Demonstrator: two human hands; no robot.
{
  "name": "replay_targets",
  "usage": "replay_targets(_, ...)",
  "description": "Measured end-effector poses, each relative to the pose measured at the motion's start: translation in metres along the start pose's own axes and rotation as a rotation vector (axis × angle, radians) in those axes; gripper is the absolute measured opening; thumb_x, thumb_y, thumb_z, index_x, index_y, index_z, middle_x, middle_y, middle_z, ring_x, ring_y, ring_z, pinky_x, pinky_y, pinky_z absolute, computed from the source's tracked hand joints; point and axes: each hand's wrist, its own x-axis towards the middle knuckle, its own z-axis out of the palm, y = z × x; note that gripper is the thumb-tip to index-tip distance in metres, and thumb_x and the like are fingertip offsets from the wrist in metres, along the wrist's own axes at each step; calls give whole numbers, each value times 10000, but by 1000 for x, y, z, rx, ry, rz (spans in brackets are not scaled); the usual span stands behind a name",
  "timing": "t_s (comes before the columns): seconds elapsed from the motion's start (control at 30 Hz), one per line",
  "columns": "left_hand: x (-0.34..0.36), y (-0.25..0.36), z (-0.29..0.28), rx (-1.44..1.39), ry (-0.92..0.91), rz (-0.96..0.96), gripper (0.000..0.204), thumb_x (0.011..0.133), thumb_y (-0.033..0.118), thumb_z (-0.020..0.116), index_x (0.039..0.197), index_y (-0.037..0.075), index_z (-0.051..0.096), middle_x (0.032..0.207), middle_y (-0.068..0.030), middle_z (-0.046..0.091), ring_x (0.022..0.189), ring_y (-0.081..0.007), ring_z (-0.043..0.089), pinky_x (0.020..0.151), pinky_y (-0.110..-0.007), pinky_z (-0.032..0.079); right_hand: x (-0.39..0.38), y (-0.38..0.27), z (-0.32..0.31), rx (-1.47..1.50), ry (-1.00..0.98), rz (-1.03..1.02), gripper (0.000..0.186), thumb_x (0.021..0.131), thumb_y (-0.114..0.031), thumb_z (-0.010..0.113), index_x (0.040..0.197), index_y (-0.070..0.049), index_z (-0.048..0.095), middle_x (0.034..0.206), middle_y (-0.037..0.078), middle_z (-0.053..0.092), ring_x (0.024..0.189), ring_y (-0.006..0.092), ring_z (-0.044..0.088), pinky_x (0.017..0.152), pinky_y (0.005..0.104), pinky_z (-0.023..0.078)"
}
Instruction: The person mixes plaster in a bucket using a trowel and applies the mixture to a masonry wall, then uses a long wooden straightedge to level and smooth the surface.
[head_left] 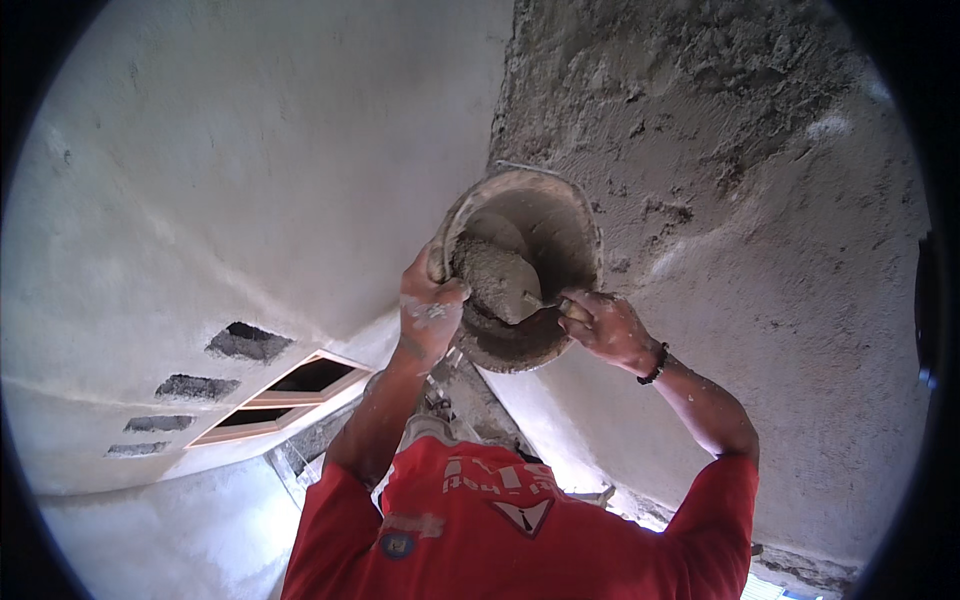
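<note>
A mortar-crusted bucket point(560, 215) is held up in front of me, its mouth tipped toward me. My left hand point(430, 305) is closed on its left rim, and plaster smears the skin. My right hand point(610, 330), with a dark beaded bracelet at the wrist, is wrapped round the handle of a trowel point(533, 299). The trowel's blade reaches into the bucket, against a heap of wet grey mortar point(490, 270). Mortar hides part of the blade, so its full outline does not show.
A smooth plastered wall point(350, 120) rises on the left and meets a rougher, damp-looking wall point(690, 130) behind the bucket. On the left are a wood-framed opening point(285, 412) and several dark recesses point(250, 342). Cluttered floor point(460, 400) shows below the bucket.
</note>
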Motion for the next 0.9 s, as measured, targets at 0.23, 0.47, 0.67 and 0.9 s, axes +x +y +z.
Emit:
replay_targets(0.23,5,4,-31,-194,30,-8,544,637,-11,486,1177,-42,541,1044,-86,641,929,-166,601,868,-267,458,26,-18,-70,-71,54,-88,443,824,-248,702,1171,-13,561,844,137,658,720,224,650,643,333,540)
replay_targets(0.47,-3,15,-57,-120,128,28,569,609,-7,475,1171,-81,527,1088,-99,630,975,-188,594,915,-275,436,41,-102,-201,16,88,-355,452,788,-213,756,1132,2,556,819,68,613,659,129,591,553,253,508)
replay_targets(0.67,-14,11,-84,-58,230,34,589,612,-6,478,1194,-84,518,1116,-109,627,992,-189,591,924,-275,430,50,-132,-234,398,-58,-226,399,816,-207,721,1122,14,591,805,81,640,612,132,606,494,234,503)
replay_targets(0.9,-23,-5,-83,-82,170,4,586,612,-24,476,1194,-71,529,1114,-101,627,1001,-187,592,926,-279,436,48,41,-360,665,448,-561,495,943,-360,503,1323,-47,451,1239,183,565,1013,181,605,615,190,514)
